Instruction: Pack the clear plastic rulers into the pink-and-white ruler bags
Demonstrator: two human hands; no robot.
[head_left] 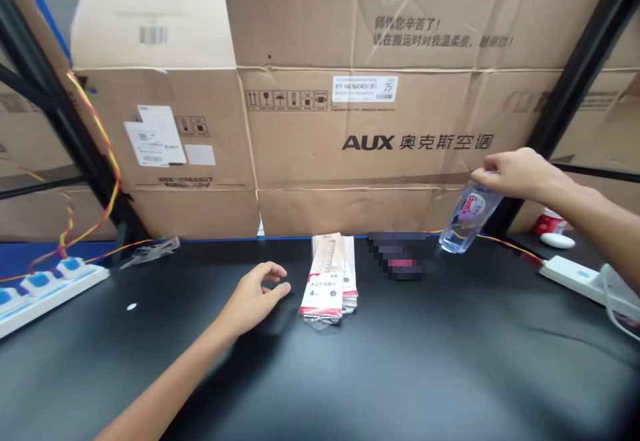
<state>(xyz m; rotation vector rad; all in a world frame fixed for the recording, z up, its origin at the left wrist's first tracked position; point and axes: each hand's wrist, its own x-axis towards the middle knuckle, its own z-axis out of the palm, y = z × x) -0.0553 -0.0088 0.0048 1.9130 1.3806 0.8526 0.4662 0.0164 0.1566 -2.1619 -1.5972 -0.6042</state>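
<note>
so the clear bottle (463, 227) is off to the right of the packets, a bit further back, tilted with its base pointing down and toward them. can't really tell if the base touches the table (400, 367) or hangs just over it. the right hand (517, 174) has its top end in a closed grip, fingers wrapped round so the cap is hidden.

the packets (323, 294) themselves lie in an overlapping pile, white and red fronts, clear plastic sticking out at the near end. left hand (257, 297) is just left of them, not touching, holding nothing, fingers loosely curled with a medium gap to the thumb.

right beside the packets on the right there's a dark thing (397, 259) with a pink patch, too pixelated to make out. way right of them is a white power strip (575, 281), and far left of them another strip with blue plugs (73, 267). crumpled clear plastic (153, 252) sits left of the packets too, and big cardboard (300, 161) stands upright behind them.
</note>
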